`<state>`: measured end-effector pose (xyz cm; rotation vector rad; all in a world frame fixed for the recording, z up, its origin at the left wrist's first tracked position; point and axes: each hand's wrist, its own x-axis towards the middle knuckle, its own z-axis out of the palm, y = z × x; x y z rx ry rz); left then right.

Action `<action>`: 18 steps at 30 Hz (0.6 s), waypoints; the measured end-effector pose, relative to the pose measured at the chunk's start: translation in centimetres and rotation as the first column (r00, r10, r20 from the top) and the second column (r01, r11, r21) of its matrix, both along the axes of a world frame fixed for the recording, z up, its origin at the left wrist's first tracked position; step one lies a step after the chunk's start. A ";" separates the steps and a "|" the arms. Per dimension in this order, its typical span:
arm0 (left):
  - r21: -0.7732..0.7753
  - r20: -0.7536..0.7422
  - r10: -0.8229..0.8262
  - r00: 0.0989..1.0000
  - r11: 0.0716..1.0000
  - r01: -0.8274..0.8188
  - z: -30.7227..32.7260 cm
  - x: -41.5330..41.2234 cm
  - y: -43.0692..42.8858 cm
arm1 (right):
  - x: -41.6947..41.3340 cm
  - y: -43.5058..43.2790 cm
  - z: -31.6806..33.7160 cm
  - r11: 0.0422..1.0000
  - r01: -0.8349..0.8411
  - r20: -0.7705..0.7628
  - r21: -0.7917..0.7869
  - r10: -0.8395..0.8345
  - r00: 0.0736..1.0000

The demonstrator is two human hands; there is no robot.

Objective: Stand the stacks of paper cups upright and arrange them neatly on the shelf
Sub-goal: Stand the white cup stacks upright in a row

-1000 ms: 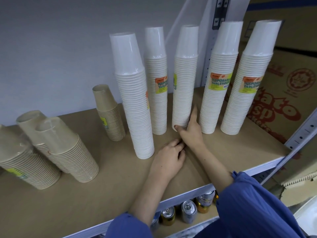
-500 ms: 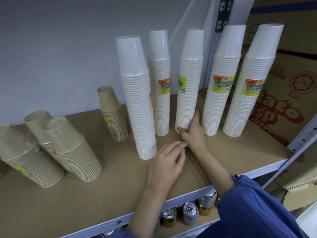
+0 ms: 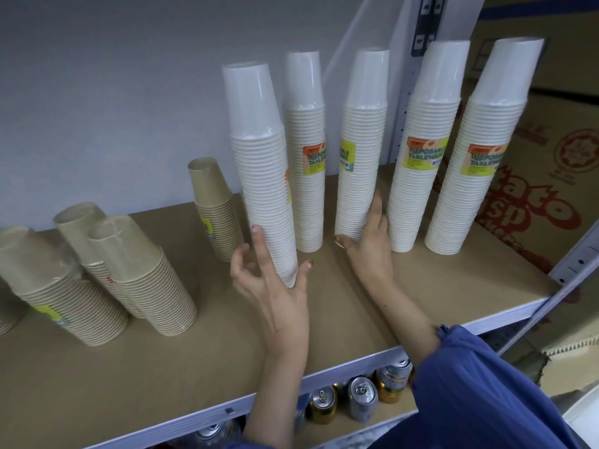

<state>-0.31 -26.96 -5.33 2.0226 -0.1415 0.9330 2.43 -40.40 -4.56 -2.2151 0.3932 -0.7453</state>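
Several tall white cup stacks stand upright on the brown shelf board [image 3: 324, 322]. My left hand [image 3: 275, 293] grips the base of the nearest white stack [image 3: 262, 176], index finger on its left side, thumb on its right. My right hand [image 3: 369, 251] clasps the bottom of the middle white stack [image 3: 363, 163], which stands between another white stack [image 3: 306, 189] and two more on the right [image 3: 421, 176] [image 3: 479, 176]. A short brown stack [image 3: 214, 205] stands upright by the wall. Three brown stacks [image 3: 142, 273] [image 3: 81, 234] [image 3: 48, 293] lean against each other at the left.
A printed cardboard box [image 3: 534, 205] fills the shelf's right end behind the white stacks. A white metal upright [image 3: 411, 92] rises at the back. Drink cans [image 3: 361, 396] sit on the shelf below, under the white front edge [image 3: 356, 364].
My left hand has lifted off the shelf board and moved left to take the base of the nearest white stack. My right hand stays on the middle stack.
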 end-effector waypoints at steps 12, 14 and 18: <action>-0.105 -0.092 -0.299 0.950 0.951 0.290 0.6 0.6 1.3 | -1.1 0.4 0.7 0.996 -0.077 0.075 -0.039 0.080 0.994; -0.198 -0.120 -0.410 0.904 0.902 0.383 0.5 1.2 1.6 | -1.1 0.3 0.5 0.995 -0.089 0.093 -0.035 0.092 0.991; -0.284 -0.179 -0.579 0.796 0.805 0.522 -0.2 2.8 2.1 | -1.1 0.1 0.1 0.993 -0.115 0.108 -0.011 0.115 0.987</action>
